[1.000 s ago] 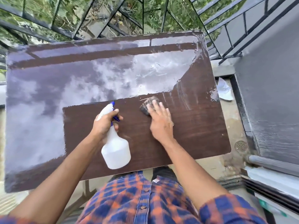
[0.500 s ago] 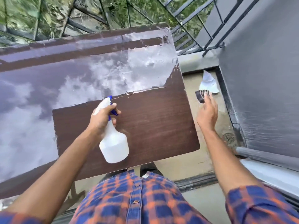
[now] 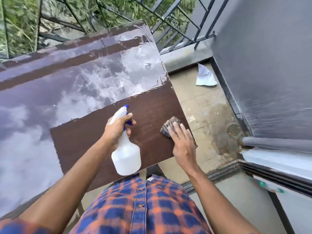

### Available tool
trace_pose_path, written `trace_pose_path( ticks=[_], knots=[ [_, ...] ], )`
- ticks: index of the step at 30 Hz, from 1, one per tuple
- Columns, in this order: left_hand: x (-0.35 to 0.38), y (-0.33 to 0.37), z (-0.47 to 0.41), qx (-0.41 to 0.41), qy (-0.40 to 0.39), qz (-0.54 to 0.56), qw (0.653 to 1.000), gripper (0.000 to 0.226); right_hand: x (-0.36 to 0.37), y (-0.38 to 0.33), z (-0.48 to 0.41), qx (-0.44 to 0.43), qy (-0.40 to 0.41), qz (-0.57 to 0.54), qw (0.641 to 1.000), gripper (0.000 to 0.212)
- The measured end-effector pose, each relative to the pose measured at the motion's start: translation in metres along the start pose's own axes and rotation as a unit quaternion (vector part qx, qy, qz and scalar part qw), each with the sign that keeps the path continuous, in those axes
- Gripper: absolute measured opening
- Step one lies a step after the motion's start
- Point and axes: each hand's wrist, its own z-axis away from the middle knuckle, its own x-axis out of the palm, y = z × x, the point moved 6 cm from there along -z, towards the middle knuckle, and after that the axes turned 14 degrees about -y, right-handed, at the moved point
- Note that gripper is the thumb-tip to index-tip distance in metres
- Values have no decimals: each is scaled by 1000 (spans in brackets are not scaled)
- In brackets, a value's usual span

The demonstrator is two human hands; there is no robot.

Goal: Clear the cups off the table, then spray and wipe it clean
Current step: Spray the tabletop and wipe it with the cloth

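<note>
A person in a blue-and-orange plaid shirt [image 3: 138,208] looks down at a dark brown table [image 3: 84,141] on a balcony. Much of the tabletop is wet and mirrors the cloudy sky – the near right part looks plain brown. The left hand [image 3: 116,128] curls round the neck of a white spray bottle [image 3: 125,153] w/ a blue trigger, holding it above the table's near edge. The right hand [image 3: 183,142] lies flat, fingers straight, pressing a dark patterned cloth [image 3: 169,126] onto the table's near right corner. No cups show on the table. On the tiled floor to the right – a crumpled white paper [image 3: 205,76] near the grey wall [image 3: 270,65], and a round drain [image 3: 233,130]. A metal railing [image 3: 177,31] w/ greenery beyond stands behind the table.
</note>
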Motion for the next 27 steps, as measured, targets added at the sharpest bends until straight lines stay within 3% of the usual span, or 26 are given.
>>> trace_pose_path(
  ticks=[9, 12, 16, 18, 21, 27],
  knots=[
    [8, 9, 10, 11, -22, -20, 999, 9, -58, 87, -18, 147, 130, -127, 972, 66],
    [7, 10, 12, 18, -21, -12, 1000, 8, -73, 76, -17, 125, 160, -118, 972, 72],
    [2, 3, 12, 11, -19, -9, 1000, 10, -61, 30, -20, 41, 127, -81, 988, 61],
    [1, -1, 12, 8, -21, -14, 1000, 10, -45, 9, -23, 10, 75, -47, 996, 60],
    [-1, -3, 13, 8, -25, -19, 999, 13, -28, -3, -29, 25, -12, -3, 1000, 74],
    [6, -7, 11, -1, -51, -32, 998, 14, -36, 24, -6, 77, -38, -1, 996, 73]
  ],
)
